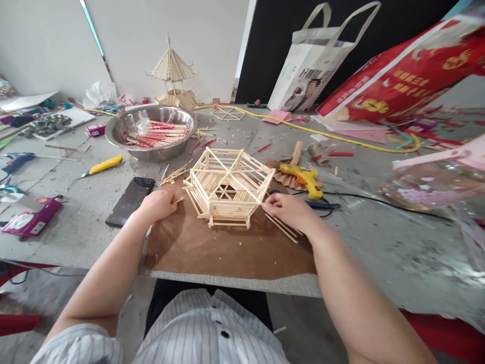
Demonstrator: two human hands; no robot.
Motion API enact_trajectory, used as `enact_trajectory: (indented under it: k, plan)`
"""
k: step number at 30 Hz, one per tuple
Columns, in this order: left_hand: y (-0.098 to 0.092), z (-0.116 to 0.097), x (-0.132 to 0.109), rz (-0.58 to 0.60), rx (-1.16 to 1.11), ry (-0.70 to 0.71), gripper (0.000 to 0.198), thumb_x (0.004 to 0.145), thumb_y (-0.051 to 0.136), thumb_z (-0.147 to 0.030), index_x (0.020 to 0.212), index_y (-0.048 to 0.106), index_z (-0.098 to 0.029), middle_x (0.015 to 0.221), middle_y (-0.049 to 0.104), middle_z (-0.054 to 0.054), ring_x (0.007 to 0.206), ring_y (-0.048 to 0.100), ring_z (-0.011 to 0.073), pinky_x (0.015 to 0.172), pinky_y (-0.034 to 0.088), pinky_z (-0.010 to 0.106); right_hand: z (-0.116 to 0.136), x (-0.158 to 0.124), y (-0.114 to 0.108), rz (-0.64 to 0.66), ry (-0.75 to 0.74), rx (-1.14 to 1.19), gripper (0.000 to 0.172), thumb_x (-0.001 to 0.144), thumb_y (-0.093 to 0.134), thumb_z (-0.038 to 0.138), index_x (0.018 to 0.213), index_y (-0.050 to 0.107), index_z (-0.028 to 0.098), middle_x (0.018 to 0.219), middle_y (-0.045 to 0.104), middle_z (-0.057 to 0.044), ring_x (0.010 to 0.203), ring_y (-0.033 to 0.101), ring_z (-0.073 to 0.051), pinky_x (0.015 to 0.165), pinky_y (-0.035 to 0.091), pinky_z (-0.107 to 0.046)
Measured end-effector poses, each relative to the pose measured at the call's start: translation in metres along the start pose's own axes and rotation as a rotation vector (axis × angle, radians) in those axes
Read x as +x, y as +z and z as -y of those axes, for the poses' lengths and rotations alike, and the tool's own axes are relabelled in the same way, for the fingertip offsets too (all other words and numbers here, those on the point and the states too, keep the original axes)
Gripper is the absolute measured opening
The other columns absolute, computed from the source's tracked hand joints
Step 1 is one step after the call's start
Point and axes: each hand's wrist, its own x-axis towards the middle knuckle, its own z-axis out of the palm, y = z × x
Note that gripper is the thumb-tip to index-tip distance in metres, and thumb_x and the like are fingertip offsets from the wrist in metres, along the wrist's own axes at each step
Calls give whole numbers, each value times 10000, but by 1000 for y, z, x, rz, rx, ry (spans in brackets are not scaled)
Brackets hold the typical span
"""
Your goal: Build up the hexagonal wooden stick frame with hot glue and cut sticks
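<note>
A hexagonal frame of thin wooden sticks (228, 186) stands on a brown paper sheet (227, 250) in front of me. My right hand (288, 211) is closed in a pinch on a thin stick that lies across the frame's top at its right side; more sticks lie under that hand. To the left of the frame, my left hand (158, 205) rests on the sheet with fingers curled round a short stick.
A black phone (130, 200) lies left of my left hand. A yellow glue gun (305, 179) with its cord sits right of the frame. Behind are a steel bowl of red-wrapped sticks (151, 132), a stick pagoda (172, 76), a yellow knife (103, 165) and bags.
</note>
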Motion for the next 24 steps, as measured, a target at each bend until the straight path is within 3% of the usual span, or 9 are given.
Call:
enact_trajectory:
  k: [3,5,8,16,24]
  plan:
    - [-1,1,1,-4,11,-38,166,693,427,-243,788,563,-227,827,653,49,764,599,219,590,426,288,5,-4,-3,296,-67,119,186,682,566,372,745,623,207,626,641,8,565,579,-138,532,421,-241]
    - [-1,1,2,0,7,-47,175,693,421,-234,807,554,-230,855,652,52,771,601,228,594,428,298,8,-6,-3,356,-71,140,245,675,586,380,838,633,202,646,635,11,586,577,-134,551,422,-239]
    - [-1,2,2,5,-17,-53,201,697,423,-231,859,541,-241,887,655,41,768,603,220,592,424,292,11,-6,-1,344,-97,114,299,682,592,394,910,634,206,651,620,17,594,567,-132,568,410,-241]
    - [0,1,3,-56,-74,-55,324,718,412,-204,1021,519,-241,895,661,43,808,606,208,642,431,276,14,-5,10,220,-199,28,236,664,615,428,796,623,232,586,590,38,522,535,-120,513,355,-228]
    - [10,2,12,-134,-117,-77,411,732,412,-208,1134,492,-234,919,657,54,829,610,209,664,448,277,18,-8,14,276,-237,31,319,615,642,502,788,620,234,561,584,39,487,517,-122,474,325,-231]
